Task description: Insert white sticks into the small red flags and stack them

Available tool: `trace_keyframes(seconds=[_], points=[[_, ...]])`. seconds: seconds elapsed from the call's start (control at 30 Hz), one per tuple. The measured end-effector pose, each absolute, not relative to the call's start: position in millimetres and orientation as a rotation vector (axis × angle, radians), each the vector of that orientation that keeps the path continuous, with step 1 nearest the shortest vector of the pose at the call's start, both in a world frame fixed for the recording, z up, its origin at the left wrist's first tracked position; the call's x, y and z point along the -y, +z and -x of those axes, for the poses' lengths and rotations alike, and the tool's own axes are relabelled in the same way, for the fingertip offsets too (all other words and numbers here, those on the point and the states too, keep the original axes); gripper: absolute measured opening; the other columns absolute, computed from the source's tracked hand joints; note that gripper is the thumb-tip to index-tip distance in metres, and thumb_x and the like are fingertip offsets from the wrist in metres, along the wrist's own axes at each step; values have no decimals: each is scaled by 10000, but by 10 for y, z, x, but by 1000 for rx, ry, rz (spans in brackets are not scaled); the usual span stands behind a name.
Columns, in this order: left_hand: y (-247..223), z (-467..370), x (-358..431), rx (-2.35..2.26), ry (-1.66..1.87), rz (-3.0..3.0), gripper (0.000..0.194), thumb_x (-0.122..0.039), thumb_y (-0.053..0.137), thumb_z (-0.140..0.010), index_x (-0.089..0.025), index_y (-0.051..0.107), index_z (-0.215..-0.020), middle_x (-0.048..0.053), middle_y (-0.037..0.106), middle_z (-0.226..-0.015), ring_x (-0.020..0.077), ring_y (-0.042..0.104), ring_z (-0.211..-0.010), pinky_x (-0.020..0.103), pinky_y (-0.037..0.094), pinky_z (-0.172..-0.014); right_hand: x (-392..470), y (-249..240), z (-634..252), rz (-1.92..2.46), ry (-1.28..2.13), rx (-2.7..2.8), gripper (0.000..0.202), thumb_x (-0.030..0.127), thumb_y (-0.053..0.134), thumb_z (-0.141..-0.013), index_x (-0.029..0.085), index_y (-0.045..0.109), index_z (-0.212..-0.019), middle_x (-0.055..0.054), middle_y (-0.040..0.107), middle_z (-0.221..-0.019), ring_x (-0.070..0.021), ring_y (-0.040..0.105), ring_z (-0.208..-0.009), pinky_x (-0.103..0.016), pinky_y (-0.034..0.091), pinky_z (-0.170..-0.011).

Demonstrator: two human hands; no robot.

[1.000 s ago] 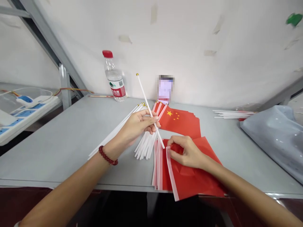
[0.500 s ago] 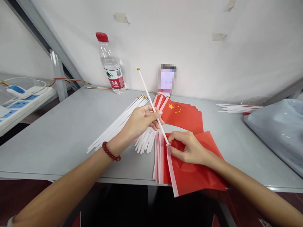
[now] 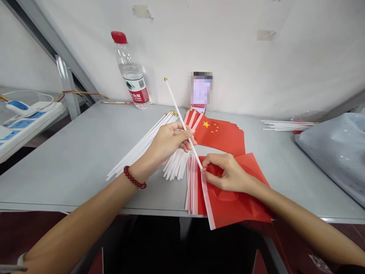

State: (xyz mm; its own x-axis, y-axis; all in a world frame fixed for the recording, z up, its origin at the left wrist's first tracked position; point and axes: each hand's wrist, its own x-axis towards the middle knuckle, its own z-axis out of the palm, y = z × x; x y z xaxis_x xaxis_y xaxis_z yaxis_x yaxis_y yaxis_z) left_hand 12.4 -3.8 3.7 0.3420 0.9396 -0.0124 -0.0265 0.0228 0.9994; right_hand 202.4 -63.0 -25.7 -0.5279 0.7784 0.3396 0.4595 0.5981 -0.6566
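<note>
Pinched in my left hand (image 3: 173, 140) is a white stick (image 3: 174, 101) with a gold ball at its upper end. My right hand (image 3: 226, 173) grips the top corner of a red flag (image 3: 239, 207) by its white sleeve (image 3: 208, 203). The stick's lower end meets the sleeve's top opening at my right fingertips; how far inside it is, I cannot tell. Under this flag lie more red flags with white sleeves (image 3: 191, 190). Behind my hands are flags on sticks (image 3: 225, 137) with yellow stars. Loose white sticks (image 3: 139, 146) lie beside my left hand.
A water bottle (image 3: 132, 82) and a phone (image 3: 201, 91) stand against the wall. More white sticks (image 3: 281, 125) and a grey plastic bag (image 3: 336, 152) are at the right. A power strip (image 3: 25, 121) lies at the far left of the grey table (image 3: 74, 160).
The view has tilted slightly, so most things appear a little higher. Both hands keep the same holds, and the stick's end stays at the sleeve opening.
</note>
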Motion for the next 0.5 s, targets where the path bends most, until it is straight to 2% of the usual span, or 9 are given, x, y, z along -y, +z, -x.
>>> trace_keyframes(seconds=[0.5], points=[[37, -165, 53, -952, 965, -1288, 203, -307, 658, -776, -125, 568, -769, 42, 668, -675, 74, 570, -517, 186, 458, -494, 632, -268, -2029, 932, 636, 2216, 85, 83, 525, -726, 167, 529, -722, 20, 572, -648, -83, 449, -537, -200, 377, -553]])
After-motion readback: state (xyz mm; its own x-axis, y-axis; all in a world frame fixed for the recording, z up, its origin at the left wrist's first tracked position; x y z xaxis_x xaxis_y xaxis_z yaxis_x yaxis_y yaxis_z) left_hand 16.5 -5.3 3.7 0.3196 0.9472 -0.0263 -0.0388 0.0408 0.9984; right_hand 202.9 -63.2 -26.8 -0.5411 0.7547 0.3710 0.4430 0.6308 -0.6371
